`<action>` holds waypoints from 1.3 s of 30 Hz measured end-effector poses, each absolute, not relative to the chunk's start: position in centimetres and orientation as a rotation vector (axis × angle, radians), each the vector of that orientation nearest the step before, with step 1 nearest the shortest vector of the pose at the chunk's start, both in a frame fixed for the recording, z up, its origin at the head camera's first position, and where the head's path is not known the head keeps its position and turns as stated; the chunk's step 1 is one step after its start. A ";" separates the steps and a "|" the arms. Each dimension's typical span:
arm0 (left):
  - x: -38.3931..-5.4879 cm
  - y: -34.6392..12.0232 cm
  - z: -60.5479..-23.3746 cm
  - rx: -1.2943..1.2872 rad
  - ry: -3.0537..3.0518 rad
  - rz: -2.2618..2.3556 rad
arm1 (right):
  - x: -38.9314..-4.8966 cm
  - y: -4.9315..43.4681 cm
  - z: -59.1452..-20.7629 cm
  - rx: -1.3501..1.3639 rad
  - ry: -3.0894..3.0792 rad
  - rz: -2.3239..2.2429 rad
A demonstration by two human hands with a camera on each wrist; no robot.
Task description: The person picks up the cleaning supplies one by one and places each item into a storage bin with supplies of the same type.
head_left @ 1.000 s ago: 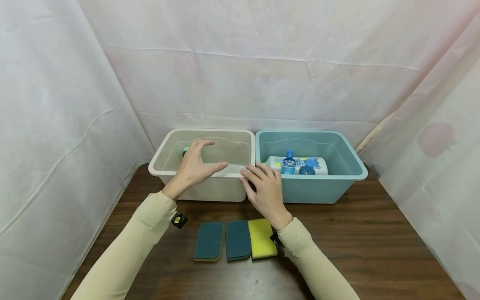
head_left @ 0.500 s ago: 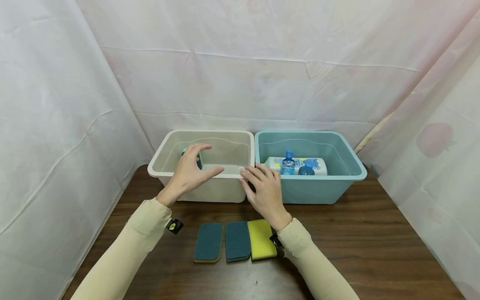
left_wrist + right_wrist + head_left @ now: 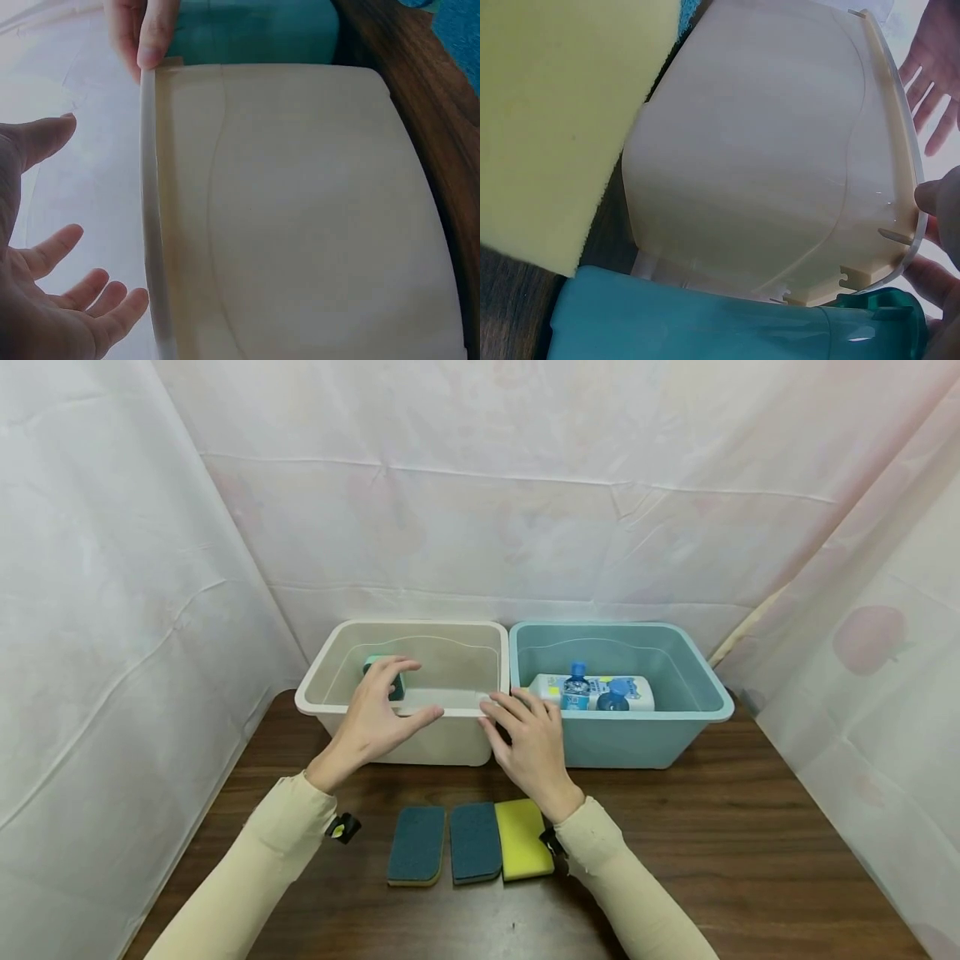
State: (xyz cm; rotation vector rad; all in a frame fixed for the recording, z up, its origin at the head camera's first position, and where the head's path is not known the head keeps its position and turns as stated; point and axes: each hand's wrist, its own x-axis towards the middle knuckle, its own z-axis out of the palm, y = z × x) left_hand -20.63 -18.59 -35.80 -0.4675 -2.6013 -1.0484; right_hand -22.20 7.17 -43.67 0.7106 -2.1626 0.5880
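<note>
My left hand [image 3: 372,717] hovers over the front rim of the beige bin [image 3: 427,745], thumb and fingers spread apart and holding nothing. Just beyond its fingers, inside that bin, a dark green sponge [image 3: 397,687] is partly hidden. My right hand [image 3: 534,747] holds the beige bin's rim at its front right corner, beside the blue-green bin [image 3: 615,743]; in the right wrist view its thumb [image 3: 930,196] lies at the rim with fingers behind. Two sponges with dark green tops [image 3: 417,845] and a yellow sponge [image 3: 523,839] lie on the table in front.
Inside the blue-green bin are a large white bottle [image 3: 641,693] on its side and two small blue-capped bottles [image 3: 576,689]. Both bins stand side by side on the dark wooden table [image 3: 720,860]. White curtains [image 3: 480,527] hang behind and at both sides.
My left hand has moved down and to the left, still spread, uncovering more of the sponge in the beige bin. My right hand stays in place.
</note>
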 end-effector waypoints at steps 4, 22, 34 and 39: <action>-20.1 -18.7 -35.9 -0.473 -2.606 -1.024 | -22.2 7.2 -43.7 0.710 -2.158 0.594; -17.8 -18.7 -37.2 -0.498 -2.543 -1.061 | -22.1 7.2 -43.5 0.707 -2.158 0.584; -16.5 -19.1 -38.1 -0.504 -2.476 -1.018 | -22.1 7.0 -43.7 0.701 -2.166 0.587; -15.9 -19.1 -38.6 -0.528 -2.483 -1.010 | -22.1 7.1 -43.6 0.698 -2.160 0.585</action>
